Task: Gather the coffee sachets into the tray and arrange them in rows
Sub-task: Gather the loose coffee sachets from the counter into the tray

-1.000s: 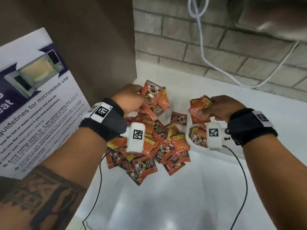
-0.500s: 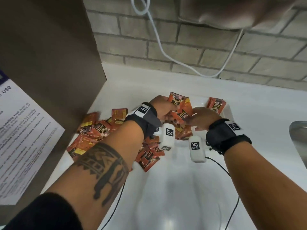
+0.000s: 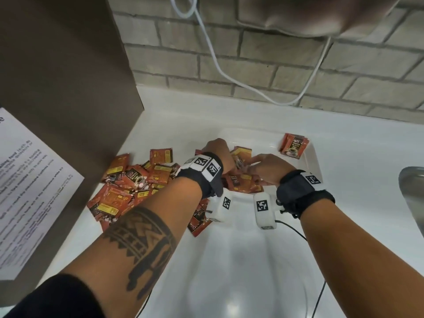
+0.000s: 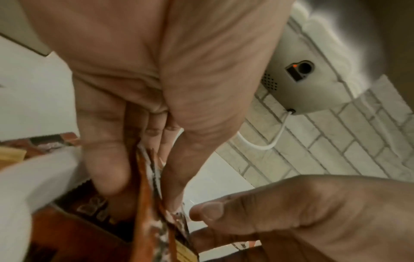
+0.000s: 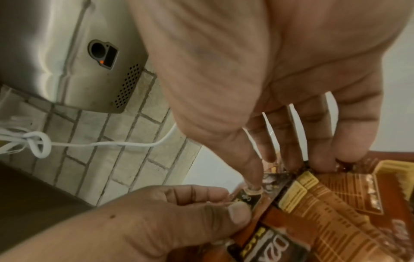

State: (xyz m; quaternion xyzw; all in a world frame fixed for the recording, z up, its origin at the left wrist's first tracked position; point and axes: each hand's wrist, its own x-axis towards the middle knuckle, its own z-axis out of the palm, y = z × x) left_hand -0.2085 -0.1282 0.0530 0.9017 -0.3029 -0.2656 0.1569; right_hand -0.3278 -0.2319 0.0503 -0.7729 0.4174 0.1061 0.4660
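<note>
Orange-red coffee sachets (image 3: pixel 128 182) lie heaped on the white counter, left of the white tray (image 3: pixel 317 164). A small stack of sachets (image 3: pixel 294 146) stands in the tray's far right corner. My left hand (image 3: pixel 215 148) is over the tray's left part and pinches a bunch of sachets (image 4: pixel 154 203) edge-on between thumb and fingers. My right hand (image 3: pixel 254 164) meets it from the right. In the right wrist view its thumb and fingertips (image 5: pixel 322 159) pinch the top edges of the bunch and the sachets (image 5: pixel 325 200) lying beneath it.
A brown cabinet side with a microwave guidelines poster (image 3: pixel 32 180) walls off the left. Behind the counter is a brick wall with a looping white cable (image 3: pixel 229 72) and a steel dispenser (image 3: pixel 321 14) above. A metal sink rim (image 3: pixel 413 193) shows at the right edge.
My left hand carried its bunch from above the pile to the tray. My right hand let go of its stack in the tray's far corner and came to the left hand's bunch.
</note>
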